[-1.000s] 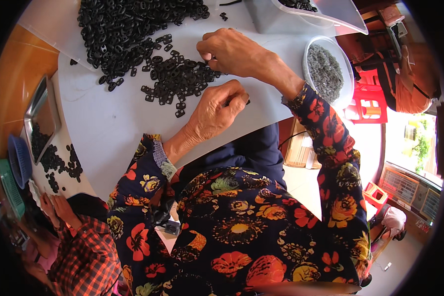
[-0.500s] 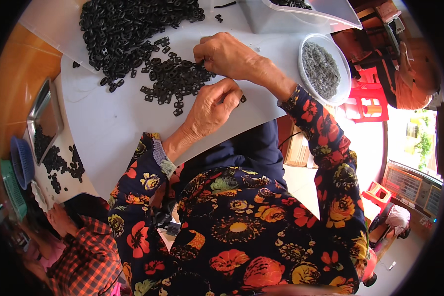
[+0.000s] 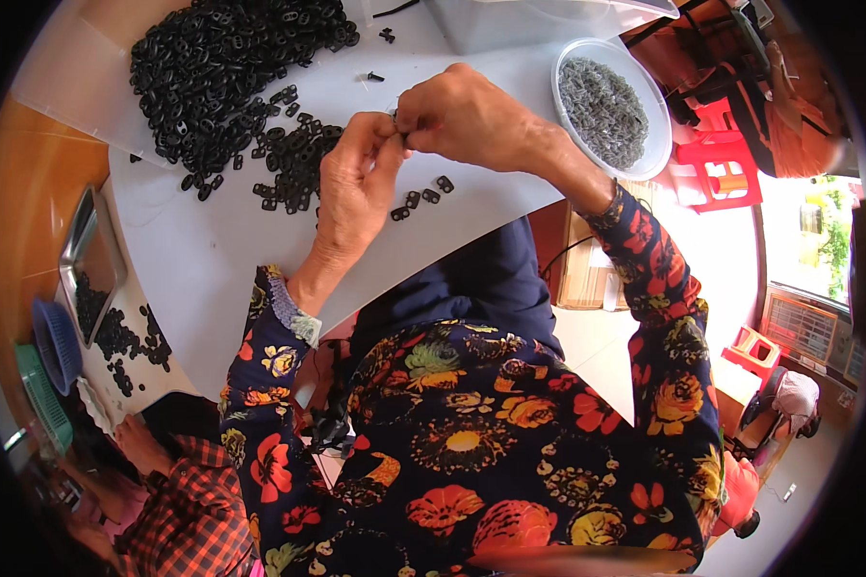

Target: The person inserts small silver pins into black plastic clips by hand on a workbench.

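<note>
My left hand point(image 3: 349, 178) and my right hand point(image 3: 467, 120) meet above the table, thumbs and fingertips pinched together. Between them shows a bit of a small black piece point(image 3: 399, 137), mostly hidden by the fingers. Beside my left hand lies a loose heap of small black oval pieces with two holes point(image 3: 296, 159), partly covered by that hand. Several like pieces point(image 3: 414, 199) form a short slanting row near the table's front edge, below my right hand. Beyond my hands lies a single small black part with a stem point(image 3: 373, 77).
A large pile of black pieces point(image 3: 221, 82) spills from a clear plastic bin point(image 3: 72, 82) at the far left. To the right stands a round tub point(image 3: 659, 120) of small greyish clear parts. Another clear bin point(image 3: 510, 27) is behind. A co-worker's hand point(image 3: 140, 444) is at lower left.
My right hand has come away from the heap, and my left hand has risen to meet it. The row of pieces near the edge is now uncovered. The whole view has shifted slightly.
</note>
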Tool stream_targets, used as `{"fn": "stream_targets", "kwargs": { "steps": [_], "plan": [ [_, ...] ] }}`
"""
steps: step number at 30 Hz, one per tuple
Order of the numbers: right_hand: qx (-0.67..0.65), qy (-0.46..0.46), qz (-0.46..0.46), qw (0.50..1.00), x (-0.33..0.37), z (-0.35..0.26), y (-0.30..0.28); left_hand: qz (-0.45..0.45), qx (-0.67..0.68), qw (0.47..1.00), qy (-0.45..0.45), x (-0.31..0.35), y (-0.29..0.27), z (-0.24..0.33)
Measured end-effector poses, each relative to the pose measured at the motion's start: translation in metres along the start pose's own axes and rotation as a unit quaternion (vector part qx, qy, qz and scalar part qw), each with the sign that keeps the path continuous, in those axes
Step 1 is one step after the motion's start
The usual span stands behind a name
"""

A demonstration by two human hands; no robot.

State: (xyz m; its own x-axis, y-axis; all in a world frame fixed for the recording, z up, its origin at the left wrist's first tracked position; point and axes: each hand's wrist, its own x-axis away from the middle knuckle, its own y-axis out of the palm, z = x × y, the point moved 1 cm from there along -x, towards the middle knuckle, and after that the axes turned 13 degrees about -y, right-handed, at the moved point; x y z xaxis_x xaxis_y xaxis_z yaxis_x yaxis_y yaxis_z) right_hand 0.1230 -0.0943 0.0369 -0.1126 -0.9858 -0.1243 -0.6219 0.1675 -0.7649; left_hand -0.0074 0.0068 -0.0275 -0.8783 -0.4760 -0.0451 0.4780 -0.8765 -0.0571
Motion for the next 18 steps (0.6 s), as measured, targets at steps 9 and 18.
{"fn": "stream_targets", "kwargs": {
  "steps": [9, 18],
  "plan": [
    [-0.203, 0.104, 0.173, 0.958, 0.025, 0.014, 0.029, -0.044, 0.152, 0.98, -0.12, 0.001, 0.002, -0.002],
    [-0.149, 0.069, 0.269, 0.949, 0.031, -0.002, 0.044, -0.013, 0.139, 0.982, -0.128, 0.003, 0.005, -0.004]
  ]
}}
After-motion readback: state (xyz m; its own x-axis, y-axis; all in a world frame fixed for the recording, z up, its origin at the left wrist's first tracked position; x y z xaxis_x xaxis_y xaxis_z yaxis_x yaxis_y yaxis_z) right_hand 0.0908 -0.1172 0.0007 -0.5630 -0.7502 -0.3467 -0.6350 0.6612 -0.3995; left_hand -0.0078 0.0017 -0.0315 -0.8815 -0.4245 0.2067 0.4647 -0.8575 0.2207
